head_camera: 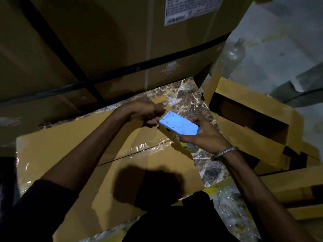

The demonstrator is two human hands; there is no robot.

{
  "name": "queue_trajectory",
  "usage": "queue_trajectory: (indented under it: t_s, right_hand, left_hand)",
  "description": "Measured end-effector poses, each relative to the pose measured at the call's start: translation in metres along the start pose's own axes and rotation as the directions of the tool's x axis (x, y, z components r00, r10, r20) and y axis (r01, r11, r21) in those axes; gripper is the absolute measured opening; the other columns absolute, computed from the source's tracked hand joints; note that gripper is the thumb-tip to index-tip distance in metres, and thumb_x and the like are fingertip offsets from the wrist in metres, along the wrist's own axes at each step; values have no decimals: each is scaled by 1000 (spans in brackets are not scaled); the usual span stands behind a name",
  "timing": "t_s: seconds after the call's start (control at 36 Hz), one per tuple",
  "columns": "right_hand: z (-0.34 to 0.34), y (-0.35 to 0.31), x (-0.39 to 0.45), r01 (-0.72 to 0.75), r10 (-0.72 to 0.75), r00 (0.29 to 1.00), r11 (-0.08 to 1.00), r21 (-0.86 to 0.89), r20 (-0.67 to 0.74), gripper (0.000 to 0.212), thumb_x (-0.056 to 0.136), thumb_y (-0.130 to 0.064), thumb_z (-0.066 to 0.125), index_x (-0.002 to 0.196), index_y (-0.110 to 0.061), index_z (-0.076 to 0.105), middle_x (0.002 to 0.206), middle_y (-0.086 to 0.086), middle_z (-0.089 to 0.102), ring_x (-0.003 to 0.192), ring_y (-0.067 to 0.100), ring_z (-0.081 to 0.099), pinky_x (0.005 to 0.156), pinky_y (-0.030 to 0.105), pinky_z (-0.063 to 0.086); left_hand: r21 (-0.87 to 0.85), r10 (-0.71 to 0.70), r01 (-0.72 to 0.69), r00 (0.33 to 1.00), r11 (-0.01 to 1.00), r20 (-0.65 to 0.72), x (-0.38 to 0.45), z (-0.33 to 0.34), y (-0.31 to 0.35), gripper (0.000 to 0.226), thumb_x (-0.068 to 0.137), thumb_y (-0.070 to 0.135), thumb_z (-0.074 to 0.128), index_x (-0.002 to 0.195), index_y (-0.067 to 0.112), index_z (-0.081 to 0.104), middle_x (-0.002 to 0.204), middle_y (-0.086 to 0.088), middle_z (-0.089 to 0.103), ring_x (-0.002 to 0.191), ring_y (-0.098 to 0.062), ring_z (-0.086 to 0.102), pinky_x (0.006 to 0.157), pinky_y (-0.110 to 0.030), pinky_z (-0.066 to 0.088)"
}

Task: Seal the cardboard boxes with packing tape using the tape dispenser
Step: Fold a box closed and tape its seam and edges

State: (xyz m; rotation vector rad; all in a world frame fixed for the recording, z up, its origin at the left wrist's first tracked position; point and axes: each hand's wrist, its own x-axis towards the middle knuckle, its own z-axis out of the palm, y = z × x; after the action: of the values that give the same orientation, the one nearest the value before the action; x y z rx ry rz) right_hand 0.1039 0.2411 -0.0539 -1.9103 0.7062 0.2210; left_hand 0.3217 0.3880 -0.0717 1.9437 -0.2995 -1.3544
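While the right hand [201,135] grips the blue tape dispenser [180,125] with fingers curled around its body, the left hand [148,110] meets the dispenser's front end with its fingers bent there, probably pinching the free tape end; the tape itself cannot be made out at that point. Both hands hover above the far end of the flat cardboard box [104,154], whose centre seam [139,152] already carries a glossy strip of clear tape. A second box [253,123] stands open to the right, untaped. Risk: if the left hand releases the tape end early, it may snap back onto the roll or fold on itself. Risk: poor lighting may cause the strip to run off the seam, leaving the flaps unsealed.
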Motion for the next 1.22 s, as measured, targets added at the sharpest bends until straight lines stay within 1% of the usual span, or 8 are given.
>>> queue_trajectory:
  t_s: [0.17, 0.31, 0.42, 0.47, 0.53, 0.67, 0.83, 1.22]
  right_hand:
    - [6, 10, -1, 66, -54, 993, 991, 120, -102, 60, 69, -20, 94, 110, -20, 49, 109, 8, 61, 99, 22, 65, 75, 50, 57]
    - [9, 3, 3, -2, 10, 998, 992, 128, -63, 66, 69, -22, 97, 112, -9, 48, 98, 4, 59, 69, -2, 58, 55, 20, 49]
    - [8, -12, 21, -147, 141, 989, 944, 296, 41, 37, 77, -38, 91, 85, -8, 71, 91, 11, 76, 75, 16, 76, 62, 41, 61]
    - [8, -18, 34, -218, 204, 976, 930, 296, 76, 88, 69, -68, 86, 101, 13, 69, 108, 35, 69, 93, 43, 74, 79, 56, 62]
    - [11, -17, 49, -241, 236, 970, 916, 320, 55, 125, 51, -89, 79, 121, 13, 59, 118, 37, 62, 94, 48, 72, 78, 47, 57]
    - [8, -36, 59, -194, 204, 978, 964, 181, -35, 82, 75, -80, 70, 73, 2, 68, 74, 20, 71, 64, 32, 69, 63, 30, 41]
    - [12, -21, 47, -139, 152, 986, 973, 186, -62, 68, 84, -70, 70, 59, -14, 41, 61, 14, 33, 56, 19, 39, 64, 35, 30]
    - [21, -12, 52, -154, 177, 980, 964, 217, -93, 60, 88, -63, 71, 63, -17, 43, 65, 11, 37, 58, 18, 43, 62, 32, 31]
  left_hand:
    - [-184, -78, 123, 969, 975, 232, 10, 0, -14, 28, 111, 27, 53, 111, 7, 73, 94, -8, 78, 77, -9, 77, 66, -20, 61]
    - [-146, 66, -48, 991, 988, 117, 19, -8, -13, 17, 106, 9, 60, 98, 11, 75, 91, -11, 76, 78, -12, 75, 75, -25, 64]
    - [-33, 125, -125, 992, 992, -13, 29, -12, 3, 14, 101, 10, 69, 94, 14, 81, 74, -2, 76, 82, -19, 73, 86, -37, 61]
    - [-128, 68, -75, 996, 989, -60, 35, -13, 12, 13, 99, 7, 70, 93, 13, 80, 81, -4, 79, 87, -21, 73, 90, -38, 60]
    - [-164, 15, -29, 996, 986, -85, 43, -16, 18, 11, 98, 4, 69, 93, 9, 78, 77, -2, 79, 80, -17, 74, 80, -29, 62]
    - [-46, 86, -94, 984, 994, -153, 49, -22, 22, 4, 88, -3, 69, 87, -3, 73, 60, -12, 64, 50, -19, 57, 43, -21, 44]
    - [-55, 224, -255, 919, 965, -323, 77, -70, 9, 16, 93, 15, 77, 79, 19, 83, 82, 1, 80, 80, -16, 71, 73, -30, 54]
    - [32, 287, -290, 918, 957, -273, 109, -55, 6, 23, 104, 26, 69, 116, 8, 78, 98, -11, 80, 73, -12, 69, 64, -19, 57]
